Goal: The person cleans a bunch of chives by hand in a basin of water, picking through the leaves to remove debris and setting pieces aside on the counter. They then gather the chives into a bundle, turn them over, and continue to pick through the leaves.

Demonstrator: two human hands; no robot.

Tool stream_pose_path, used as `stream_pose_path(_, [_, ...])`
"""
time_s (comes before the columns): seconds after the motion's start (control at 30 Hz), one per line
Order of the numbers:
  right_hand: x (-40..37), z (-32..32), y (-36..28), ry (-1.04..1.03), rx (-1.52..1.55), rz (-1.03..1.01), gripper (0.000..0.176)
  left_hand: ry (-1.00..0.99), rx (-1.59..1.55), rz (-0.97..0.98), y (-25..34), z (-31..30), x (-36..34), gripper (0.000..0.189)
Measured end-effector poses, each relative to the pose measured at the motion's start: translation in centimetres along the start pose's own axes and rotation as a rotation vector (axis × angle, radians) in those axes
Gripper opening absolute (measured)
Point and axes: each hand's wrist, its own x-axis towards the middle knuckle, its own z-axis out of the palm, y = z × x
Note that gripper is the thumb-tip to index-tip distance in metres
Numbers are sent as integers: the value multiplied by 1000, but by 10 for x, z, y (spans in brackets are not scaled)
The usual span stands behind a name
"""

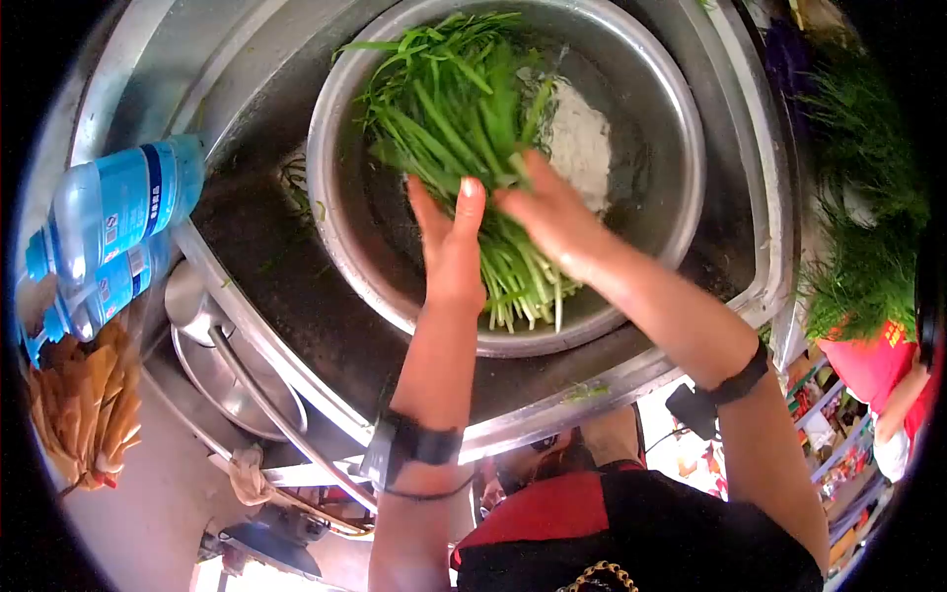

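A big bunch of long-stemmed leafy greens (pixel 444 104) lies in a round steel basin (pixel 681 178), leaves to the far side and cut stems (pixel 528 281) toward me. My left hand (pixel 451 242) is at the left of the bunch, thumb raised and fingers curving round the stems. From the right, my right hand (pixel 557 212) grips the middle of the bunch, slightly smeared by motion. Clear water shows in the basin, with a pale patch beside the greens. The fingertips of both hands are partly hidden by the greens.
The basin sits in a metal sink (pixel 612 385). Blue-labelled bottles (pixel 128 212) stand at left, above a steel ladle (pixel 197 301) and a bundle of brown leaf-like pieces (pixel 89 405). Feathery green herbs (pixel 868 197) lie at right, near another person's red clothing (pixel 873 365).
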Motion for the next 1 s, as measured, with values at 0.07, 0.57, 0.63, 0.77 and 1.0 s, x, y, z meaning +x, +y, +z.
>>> stream_pose_path(0.07, [-13, 21, 1, 4, -274, -172, 75, -119, -223, -197, -32, -8, 24, 96])
stream_pose_path(0.57, [42, -13, 8, 193, 582, 185, 54, -255, -88, -429, -21, 6, 51, 93])
stream_pose_path(0.63, [34, -25, 5, 35, 526, 82, 56, -93, 13, -525, -7, 7, 43, 78])
stream_pose_path(0.77, [11, -38, -3, -15, 632, 0, 46, -224, -182, -452, 12, 0, 11, 59])
stream_pose_path(1.0, [15, -42, 32, 361, 194, -233, 61, -300, -120, -218, -9, -3, 15, 43])
